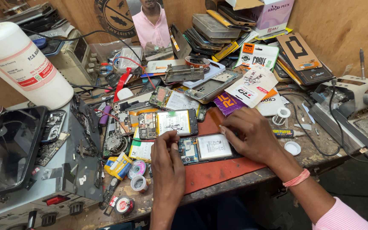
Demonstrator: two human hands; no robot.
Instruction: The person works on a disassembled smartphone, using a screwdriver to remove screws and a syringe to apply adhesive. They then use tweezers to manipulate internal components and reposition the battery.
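While we lean over the cluttered tabletop (320,149), the red mat (218,170) serves as our landmark, and everything we handle sits on or beside it. Far to the left of the mat stands a large white bottle (22,64), upright and well apart from the work, with a dark phone screen (5,149) lying on a grey metal box (64,183) below it. Just beside the mat's left edge lie small rolls of tape (137,170), close enough to reach.

Our left hand (167,166) comes up from the near edge of the mat, its fingers (169,142) pressed lightly on the left end of the opened phone (207,148), apparently to keep it from sliding; they are not closed around it, only resting on its edge. The phone lies flat on the mat, back cover off, face down. It shows a pale, nearly white battery filling most of its middle and a bluish circuit board at its left end, all inside a dark frame.

Just behind the mat's far edge a second opened phone (169,123) lies flat, with its own battery showing.

Our right hand (252,136) rests on the right end of the phone on the mat, fingers curled over its far edge and bracing it; we cannot tell whether they pinch anything small. Well right of the mat sits a grey soldering stand (354,106).
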